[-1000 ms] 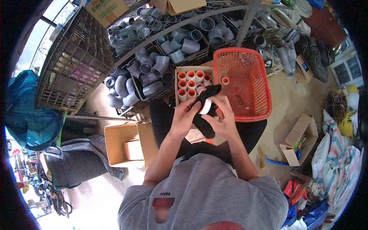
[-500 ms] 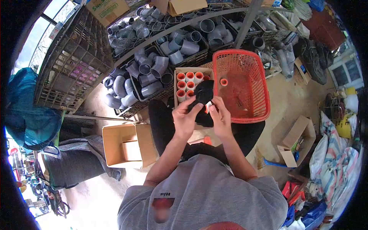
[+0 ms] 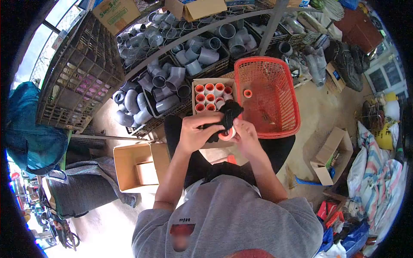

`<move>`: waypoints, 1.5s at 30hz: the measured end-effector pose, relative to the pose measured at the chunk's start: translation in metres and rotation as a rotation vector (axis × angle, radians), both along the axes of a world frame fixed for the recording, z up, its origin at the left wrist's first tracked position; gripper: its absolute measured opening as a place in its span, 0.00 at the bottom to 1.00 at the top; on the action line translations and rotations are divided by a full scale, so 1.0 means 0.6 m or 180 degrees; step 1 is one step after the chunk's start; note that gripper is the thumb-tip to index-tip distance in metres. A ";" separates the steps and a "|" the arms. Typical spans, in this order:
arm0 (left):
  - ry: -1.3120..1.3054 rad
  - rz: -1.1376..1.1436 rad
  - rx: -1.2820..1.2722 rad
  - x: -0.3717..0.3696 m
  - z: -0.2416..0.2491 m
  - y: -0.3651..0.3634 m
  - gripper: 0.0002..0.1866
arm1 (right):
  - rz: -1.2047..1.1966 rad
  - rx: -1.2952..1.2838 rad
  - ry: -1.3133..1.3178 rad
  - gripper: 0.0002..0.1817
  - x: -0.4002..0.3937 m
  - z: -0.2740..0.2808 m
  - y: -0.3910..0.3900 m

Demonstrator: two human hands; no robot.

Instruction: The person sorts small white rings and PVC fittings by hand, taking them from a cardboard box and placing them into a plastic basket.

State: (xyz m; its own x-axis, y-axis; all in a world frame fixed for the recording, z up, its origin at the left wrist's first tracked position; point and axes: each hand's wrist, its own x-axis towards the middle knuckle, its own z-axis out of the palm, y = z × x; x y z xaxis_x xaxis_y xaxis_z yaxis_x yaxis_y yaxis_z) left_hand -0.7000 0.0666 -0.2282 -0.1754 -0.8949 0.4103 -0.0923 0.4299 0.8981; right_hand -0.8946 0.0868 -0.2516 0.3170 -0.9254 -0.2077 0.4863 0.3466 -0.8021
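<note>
My left hand [image 3: 198, 131] is closed around a bunched black cloth [image 3: 232, 112]. In my right hand [image 3: 246, 136] a short white pipe fitting with an orange lining [image 3: 227, 134] is pinched, and the cloth lies against it. Both hands are close together above my lap. Just beyond them stands a cardboard box [image 3: 194, 84] with several similar white-and-orange fittings [image 3: 210, 88] upright in rows. The cloth and my left hand hide its near part. A red plastic basket [image 3: 297, 105] is beside that box, with one small orange-lined fitting [image 3: 248, 93] inside, near its left side.
Black crates [image 3: 221, 64] of grey pipe elbows [image 3: 175, 78] line the far side, behind a metal rail. An open cardboard box [image 3: 121, 165] is on the floor to my left, and another box [image 3: 325, 174] to my right. A tall dark crate [image 3: 81, 73] stands at left.
The black cloth went from spread to bunched up. The fitting has turned so its orange opening shows, and both hands moved slightly nearer to me.
</note>
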 end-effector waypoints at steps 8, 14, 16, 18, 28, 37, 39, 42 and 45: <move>0.0332 -0.0105 0.0829 0.008 -0.024 -0.001 0.11 | 0.0556 -0.0338 -0.0789 0.11 -0.006 -0.036 0.001; 0.2367 -0.0337 0.2290 -0.018 -0.113 0.041 0.09 | 0.0373 -0.0610 0.0804 0.09 -0.008 -0.003 0.023; 0.2795 -0.0479 0.2473 -0.015 -0.130 0.054 0.08 | 0.0190 -0.1473 0.1220 0.09 -0.007 -0.016 0.018; 0.2502 -0.0540 0.2674 0.002 -0.144 0.059 0.07 | 0.0017 -0.2218 0.1512 0.06 0.003 -0.030 0.019; 0.0184 -0.1606 0.0467 0.002 0.014 0.032 0.14 | 0.1715 0.1430 -0.1508 0.09 -0.016 -0.099 0.081; 0.1306 -0.0540 0.1164 -0.026 -0.092 0.047 0.13 | 0.0809 0.0524 -0.0790 0.11 -0.011 -0.080 0.062; 0.1976 0.0159 0.1984 -0.029 -0.137 0.053 0.13 | 0.0454 0.0180 -0.0516 0.09 -0.001 -0.071 0.053; 0.2379 0.0192 0.2097 -0.023 -0.168 0.056 0.12 | 0.0297 0.0061 -0.0496 0.07 0.014 -0.092 0.051; 0.1677 0.0408 0.1861 -0.002 -0.191 0.061 0.11 | 0.0040 -0.0231 -0.0198 0.06 0.014 -0.114 0.031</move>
